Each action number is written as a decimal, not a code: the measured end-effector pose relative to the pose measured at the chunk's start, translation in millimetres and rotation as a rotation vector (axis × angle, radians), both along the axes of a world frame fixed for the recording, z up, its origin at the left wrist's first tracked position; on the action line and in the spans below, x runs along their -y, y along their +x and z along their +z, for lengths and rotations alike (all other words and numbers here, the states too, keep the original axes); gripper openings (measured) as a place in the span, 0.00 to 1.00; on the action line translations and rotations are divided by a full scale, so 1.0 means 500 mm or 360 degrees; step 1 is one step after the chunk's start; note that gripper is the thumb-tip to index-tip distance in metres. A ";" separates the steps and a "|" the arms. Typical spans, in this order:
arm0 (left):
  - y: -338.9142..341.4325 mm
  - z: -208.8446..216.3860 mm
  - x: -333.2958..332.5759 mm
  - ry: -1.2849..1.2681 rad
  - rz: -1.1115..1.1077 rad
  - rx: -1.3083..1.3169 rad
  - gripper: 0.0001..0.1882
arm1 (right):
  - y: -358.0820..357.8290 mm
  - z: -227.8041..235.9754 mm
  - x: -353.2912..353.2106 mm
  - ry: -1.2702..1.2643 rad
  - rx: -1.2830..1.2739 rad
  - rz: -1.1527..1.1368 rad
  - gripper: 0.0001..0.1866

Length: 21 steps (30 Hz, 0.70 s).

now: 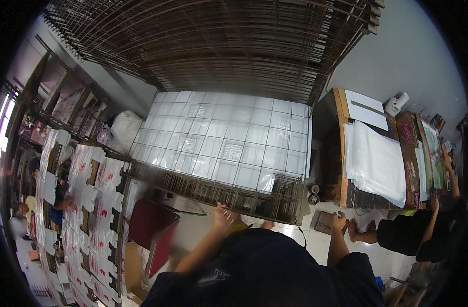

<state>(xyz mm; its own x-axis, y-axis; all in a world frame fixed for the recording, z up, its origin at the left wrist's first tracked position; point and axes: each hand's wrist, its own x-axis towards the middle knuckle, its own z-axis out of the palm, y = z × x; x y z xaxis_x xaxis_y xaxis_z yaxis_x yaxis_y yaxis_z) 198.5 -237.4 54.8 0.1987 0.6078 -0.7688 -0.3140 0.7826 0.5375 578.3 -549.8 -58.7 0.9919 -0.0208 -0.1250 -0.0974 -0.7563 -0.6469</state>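
In front of me stands a wire drying rack, its lower shelf (218, 192) carrying clear plastic sheets (218, 138) with pale printed marks under a wire grid. My left hand (222, 217) is just at the rack's near edge. Its fingers are loosely bent and partly apart, with nothing visible in them. Off to the right, my right hand (338, 221) hangs beside the rack above the floor. Those fingers are curled closed; what they hold, if anything, is too small to name.
Raised wire shelves (234, 56) overhang the far side. A wooden table (342, 148) at right bears a stack of plastic sheets (376, 161). Beyond it, a co-worker (423, 230) reaches toward another work surface. A red chair (151, 225) and wrapped cartons (83, 215) stand at left.
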 end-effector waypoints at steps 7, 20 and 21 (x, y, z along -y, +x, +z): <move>0.022 -0.031 -0.023 -0.0166 -0.0079 -0.0145 0.20 | -0.021 0.049 -0.042 0.0341 -0.0221 -0.0004 0.14; -0.152 -0.134 -0.035 0.0898 -0.1085 -0.1278 0.24 | -0.069 -0.097 0.157 0.0006 -0.0149 -0.0178 0.19; -0.192 -0.166 -0.050 0.0990 -0.1342 -0.1488 0.23 | -0.073 -0.105 0.155 -0.0021 -0.0163 -0.0193 0.19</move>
<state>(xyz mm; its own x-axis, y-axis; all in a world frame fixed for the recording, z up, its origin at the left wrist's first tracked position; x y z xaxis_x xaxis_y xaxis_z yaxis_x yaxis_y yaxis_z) 102.5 -212.6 -28.2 0.2407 0.8491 -0.4702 0.7863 0.1135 0.6074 541.6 -627.3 -111.2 0.9642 -0.1421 -0.2241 -0.2534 -0.7434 -0.6190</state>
